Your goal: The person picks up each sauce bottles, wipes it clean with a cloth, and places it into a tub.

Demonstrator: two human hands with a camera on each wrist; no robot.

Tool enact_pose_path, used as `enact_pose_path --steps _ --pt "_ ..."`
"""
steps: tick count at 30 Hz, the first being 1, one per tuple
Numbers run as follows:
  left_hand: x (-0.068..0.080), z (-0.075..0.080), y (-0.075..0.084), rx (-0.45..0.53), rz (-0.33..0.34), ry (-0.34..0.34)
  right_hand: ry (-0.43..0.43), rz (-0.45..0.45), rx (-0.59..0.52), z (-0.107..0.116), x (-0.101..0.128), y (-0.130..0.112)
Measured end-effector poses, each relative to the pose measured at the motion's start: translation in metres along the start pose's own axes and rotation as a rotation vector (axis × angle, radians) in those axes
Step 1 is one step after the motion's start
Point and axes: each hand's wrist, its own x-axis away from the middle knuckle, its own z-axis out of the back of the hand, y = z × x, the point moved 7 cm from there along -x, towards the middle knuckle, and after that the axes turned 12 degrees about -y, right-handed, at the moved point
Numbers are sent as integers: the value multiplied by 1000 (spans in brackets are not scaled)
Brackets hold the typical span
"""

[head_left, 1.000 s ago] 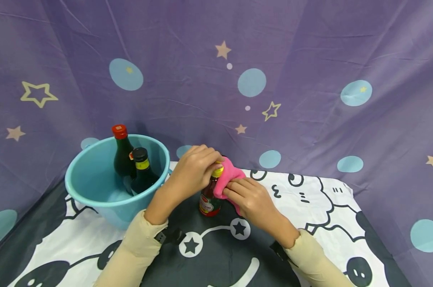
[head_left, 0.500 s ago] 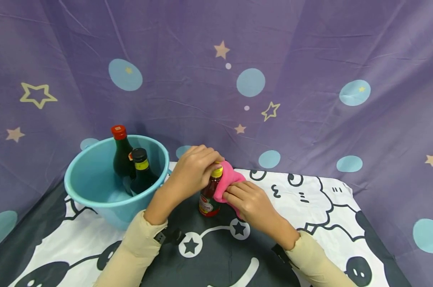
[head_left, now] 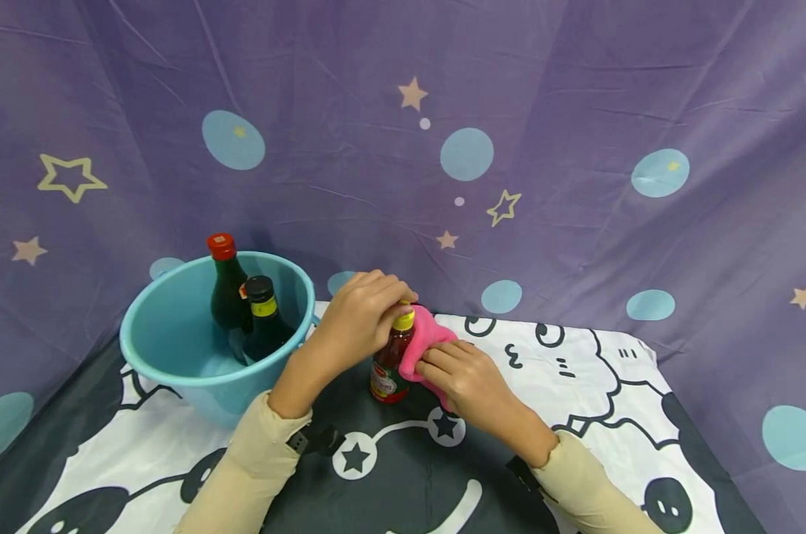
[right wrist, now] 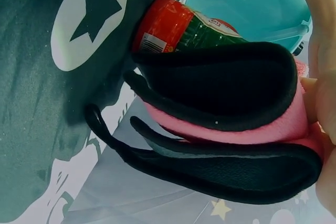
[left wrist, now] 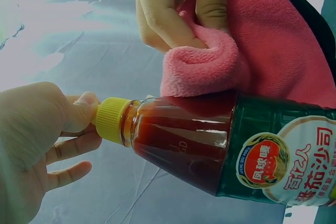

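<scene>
A bottle of red ketchup (head_left: pixel 389 374) stands upright on the cloth-covered table, with a green label area and Chinese lettering. My left hand (head_left: pixel 359 315) holds it from above by its yellow cap (left wrist: pixel 111 120), thumb and fingers round the cap in the left wrist view. A pink towel (head_left: pixel 424 334) with black edging is bunched in my right hand (head_left: pixel 466 374), which presses a fold of it against the bottle's right side. In the right wrist view, the towel's black-edged folds (right wrist: pixel 226 85) cover much of the bottle, leaving its red base (right wrist: pixel 165 24) showing.
Left of the ketchup stands a light blue bucket (head_left: pixel 219 404) holding a dark bottle with a red cap (head_left: pixel 225 293) and another with a black cap (head_left: pixel 265 330). A purple curtain (head_left: pixel 576 245) with stars and dots hangs behind the table.
The pink towel has slid a little lower along the ketchup bottle, uncovering more beside the cap. My left hand and the bottle have stayed in place.
</scene>
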Motion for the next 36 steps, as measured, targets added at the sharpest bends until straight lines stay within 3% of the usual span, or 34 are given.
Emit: enact_pose_path --steps 12,22,36 --pt "0 0 -1 17 3 4 -40 4 3 -5 3 -1" --pt "-1 -1 1 17 1 2 -182 25 30 -27 8 -6" --pt "-1 -1 -1 9 1 -3 -295 47 35 -43 9 -9"
